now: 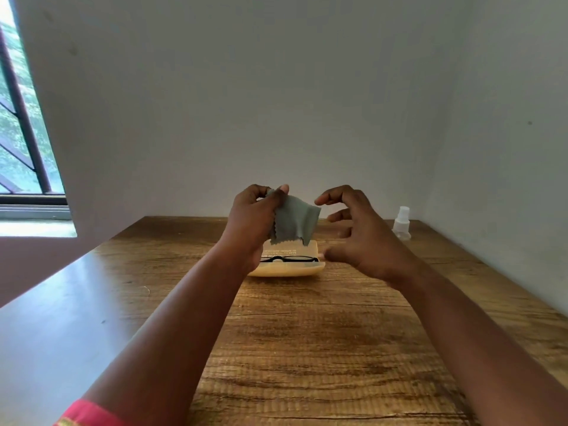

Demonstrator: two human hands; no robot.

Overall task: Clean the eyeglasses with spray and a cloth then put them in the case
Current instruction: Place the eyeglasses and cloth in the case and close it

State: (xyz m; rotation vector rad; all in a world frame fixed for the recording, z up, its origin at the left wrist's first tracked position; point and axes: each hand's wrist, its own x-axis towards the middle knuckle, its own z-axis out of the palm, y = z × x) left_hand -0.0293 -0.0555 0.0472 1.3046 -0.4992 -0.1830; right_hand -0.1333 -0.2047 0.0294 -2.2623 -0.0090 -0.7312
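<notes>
spray bottle (402, 223) right of case (287, 269)

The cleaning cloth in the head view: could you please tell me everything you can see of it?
The cleaning cloth is a small grey-green square of soft, thin fabric with zigzag-cut edges. It hangs limp in the air above the open yellow case, a few folds running down it. The left hand pinches its upper left corner between thumb and fingers. The right hand, fingers curled and blurred, is close beside its right edge; I cannot tell whether it touches. The cloth touches neither case nor table.
</notes>
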